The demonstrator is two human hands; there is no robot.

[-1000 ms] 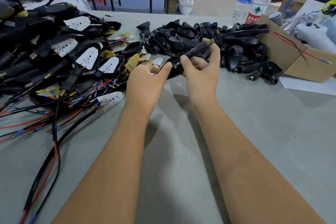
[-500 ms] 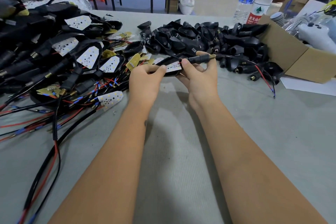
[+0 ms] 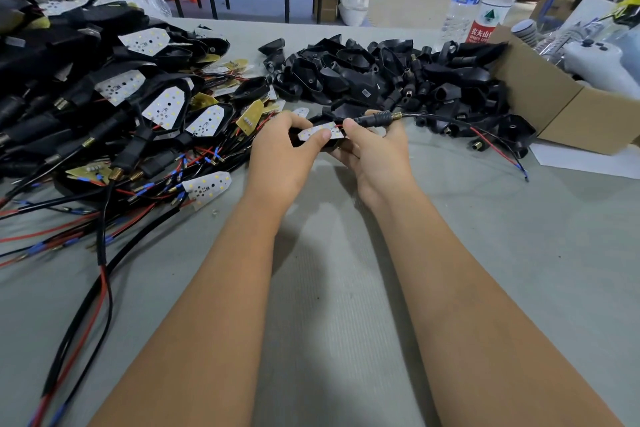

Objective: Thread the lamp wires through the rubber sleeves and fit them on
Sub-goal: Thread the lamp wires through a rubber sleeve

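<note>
Two bare forearms reach across a grey table [image 3: 485,270]. The left hand [image 3: 282,152] pinches a small white light board [image 3: 320,131], thumb on top. The right hand [image 3: 375,149] grips a black rubber sleeve [image 3: 375,118] just right of the board; red and black wires [image 3: 495,142] trail from it to the right. Finished lamps [image 3: 114,104] pile far left, loose black sleeves [image 3: 388,73] far centre, beside a cardboard box [image 3: 561,114].

Both forearms bare to the frame edge, seemingly no sleeves, each hand ungloved.
</note>
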